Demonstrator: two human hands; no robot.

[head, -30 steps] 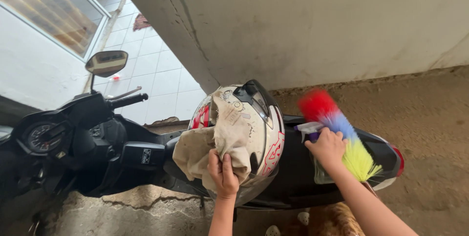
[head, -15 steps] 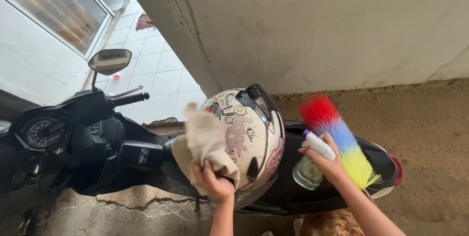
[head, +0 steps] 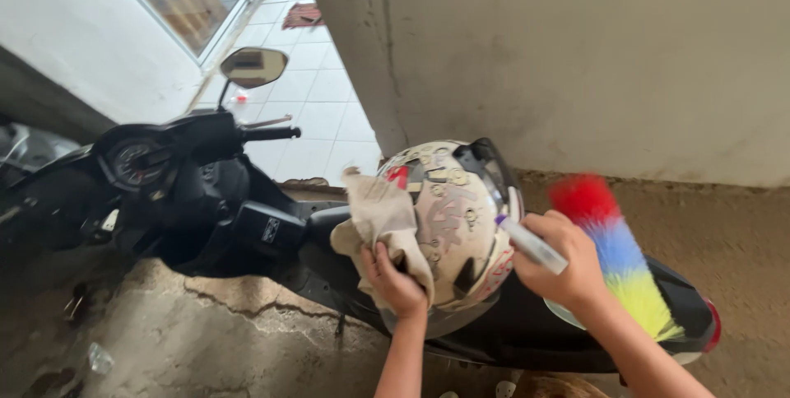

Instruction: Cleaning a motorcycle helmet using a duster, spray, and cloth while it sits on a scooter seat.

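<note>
Right now, a round white helmet (head: 448,225) with grey patterns and a bit of red, sitting on the black scooter seat (head: 527,332), so no need to hold it up. Dark visor (head: 494,163) flipped up at the top, out of the way. Tan cloth (head: 383,221) pressed on the near side of the helmet, bunched up in the left hand (head: 393,283), grip clenched tight around the cloth so the rag stays put against the shell. Right hand (head: 564,262) closed around a small clear spray bottle (head: 533,243), nozzle pointed toward the helmet, close enough to wet it. Behind that hand, a fluffy duster (head: 617,262), red, blue and yellow, lying on the back of the seat, handy but apart from both hands. Further out, handlebar (head: 267,133), mirror (head: 253,66), dial (head: 134,163), tiled floor (head: 325,110), pale wall (head: 617,60).

Compared with half a second back: cloth lower and more to the near side, bottle lifted higher and nearer to the helmet.
</note>
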